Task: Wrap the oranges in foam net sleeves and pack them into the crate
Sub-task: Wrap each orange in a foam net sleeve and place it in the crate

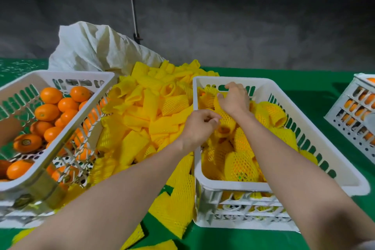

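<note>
Fingers (211, 117) of the left hand (199, 126) pinched a sleeved orange (227, 118) in the crate (284, 185); right hand's (235, 98) grip unclear — loosely wrapped, the fruit could work free.
</note>
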`<act>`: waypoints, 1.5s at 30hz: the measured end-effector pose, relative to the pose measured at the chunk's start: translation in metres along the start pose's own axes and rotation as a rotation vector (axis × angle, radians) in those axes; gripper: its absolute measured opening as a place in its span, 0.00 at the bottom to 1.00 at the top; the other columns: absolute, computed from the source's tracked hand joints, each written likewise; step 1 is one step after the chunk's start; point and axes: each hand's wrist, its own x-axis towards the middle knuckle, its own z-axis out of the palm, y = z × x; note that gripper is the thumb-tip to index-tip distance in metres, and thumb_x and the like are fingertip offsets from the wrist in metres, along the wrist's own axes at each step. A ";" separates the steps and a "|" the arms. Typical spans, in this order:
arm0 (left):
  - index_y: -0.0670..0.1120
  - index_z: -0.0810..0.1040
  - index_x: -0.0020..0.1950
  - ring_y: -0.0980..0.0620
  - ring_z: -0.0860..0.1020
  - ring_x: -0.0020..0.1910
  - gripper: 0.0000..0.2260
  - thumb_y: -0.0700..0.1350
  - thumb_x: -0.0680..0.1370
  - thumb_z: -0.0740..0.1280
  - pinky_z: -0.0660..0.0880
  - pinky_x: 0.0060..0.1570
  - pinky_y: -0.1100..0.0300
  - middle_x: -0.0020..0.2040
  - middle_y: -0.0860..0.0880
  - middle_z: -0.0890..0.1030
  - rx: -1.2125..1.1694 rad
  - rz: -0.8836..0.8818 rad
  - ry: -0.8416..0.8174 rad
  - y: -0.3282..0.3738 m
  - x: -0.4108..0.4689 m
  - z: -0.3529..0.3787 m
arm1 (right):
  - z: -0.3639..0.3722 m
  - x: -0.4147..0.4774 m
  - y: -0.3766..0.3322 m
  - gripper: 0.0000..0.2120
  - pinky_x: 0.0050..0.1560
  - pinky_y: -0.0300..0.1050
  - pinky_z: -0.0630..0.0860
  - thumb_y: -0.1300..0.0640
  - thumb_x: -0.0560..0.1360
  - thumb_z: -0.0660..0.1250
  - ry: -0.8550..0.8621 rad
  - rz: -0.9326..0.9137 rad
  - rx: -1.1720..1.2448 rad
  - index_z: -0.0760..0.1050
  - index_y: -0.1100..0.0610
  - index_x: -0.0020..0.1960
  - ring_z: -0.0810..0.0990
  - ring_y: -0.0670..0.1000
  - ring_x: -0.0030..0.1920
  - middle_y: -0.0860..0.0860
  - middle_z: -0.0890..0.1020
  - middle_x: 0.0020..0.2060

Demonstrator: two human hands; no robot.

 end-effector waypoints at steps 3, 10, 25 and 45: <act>0.42 0.77 0.49 0.52 0.76 0.39 0.07 0.34 0.79 0.61 0.74 0.41 0.58 0.41 0.48 0.79 -0.164 -0.099 0.012 0.008 -0.004 -0.039 | -0.012 -0.032 -0.039 0.14 0.58 0.48 0.69 0.54 0.77 0.64 0.034 -0.191 0.180 0.74 0.60 0.59 0.75 0.57 0.59 0.57 0.79 0.57; 0.43 0.77 0.50 0.53 0.79 0.36 0.03 0.41 0.80 0.63 0.74 0.40 0.60 0.41 0.48 0.81 0.036 -0.174 0.084 -0.001 -0.024 -0.174 | 0.007 -0.118 -0.139 0.12 0.50 0.48 0.71 0.56 0.75 0.66 -0.140 -0.445 0.369 0.76 0.60 0.56 0.78 0.57 0.53 0.56 0.82 0.51; 0.42 0.78 0.49 0.50 0.81 0.44 0.04 0.40 0.80 0.64 0.77 0.40 0.64 0.49 0.42 0.81 0.076 -0.200 0.333 -0.061 -0.096 -0.304 | 0.156 -0.161 -0.201 0.07 0.41 0.41 0.69 0.60 0.72 0.70 -0.356 0.333 0.606 0.81 0.60 0.50 0.79 0.55 0.47 0.56 0.82 0.49; 0.50 0.72 0.51 0.53 0.72 0.33 0.12 0.42 0.73 0.71 0.69 0.31 0.63 0.37 0.49 0.73 0.503 0.045 0.226 -0.067 -0.091 -0.398 | 0.102 -0.171 -0.359 0.07 0.42 0.39 0.67 0.60 0.69 0.73 0.038 -0.469 0.630 0.75 0.57 0.39 0.73 0.45 0.41 0.49 0.76 0.36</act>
